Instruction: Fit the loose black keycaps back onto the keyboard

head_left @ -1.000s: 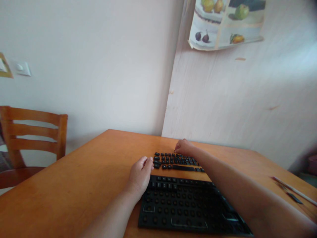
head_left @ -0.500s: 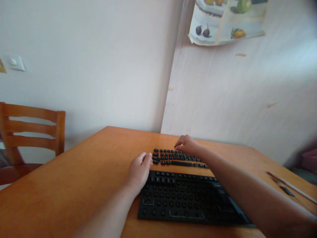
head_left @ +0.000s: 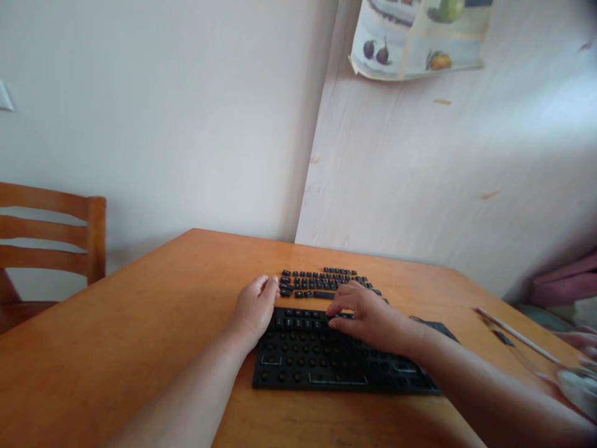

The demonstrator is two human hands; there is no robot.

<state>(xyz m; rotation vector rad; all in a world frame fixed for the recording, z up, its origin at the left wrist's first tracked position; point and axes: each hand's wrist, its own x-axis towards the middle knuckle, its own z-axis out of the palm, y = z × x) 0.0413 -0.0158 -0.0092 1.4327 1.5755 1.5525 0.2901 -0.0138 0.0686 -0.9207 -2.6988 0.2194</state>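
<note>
A black keyboard (head_left: pixel 321 374) lies on the wooden table, with keycaps on part of its top rows and bare switches over most of the rest. Behind it, loose black keycaps (head_left: pixel 321 283) are laid out in rows, among them a long spacebar (head_left: pixel 324 295). My left hand (head_left: pixel 255 309) rests by the keyboard's upper left corner, its fingers curled closed; what they hold, if anything, is hidden. My right hand (head_left: pixel 361 314) is over the number row, thumb and fingertips closed on a small keycap that is mostly hidden at the switches.
A wooden chair (head_left: pixel 51 239) stands to the left of the table (head_left: pixel 153 323). On the right lie a thin pale stick (head_left: pixel 517 334) and a small dark object (head_left: pixel 504 338) on a cord. Another person's hand (head_left: pixel 581 342) shows at the right edge, near a whitish blurred object (head_left: pixel 578 389).
My right hand has come back from the loose keycaps to the keyboard's upper rows, bringing a keycap. My left hand stays by the corner. The view has shifted slightly right.
</note>
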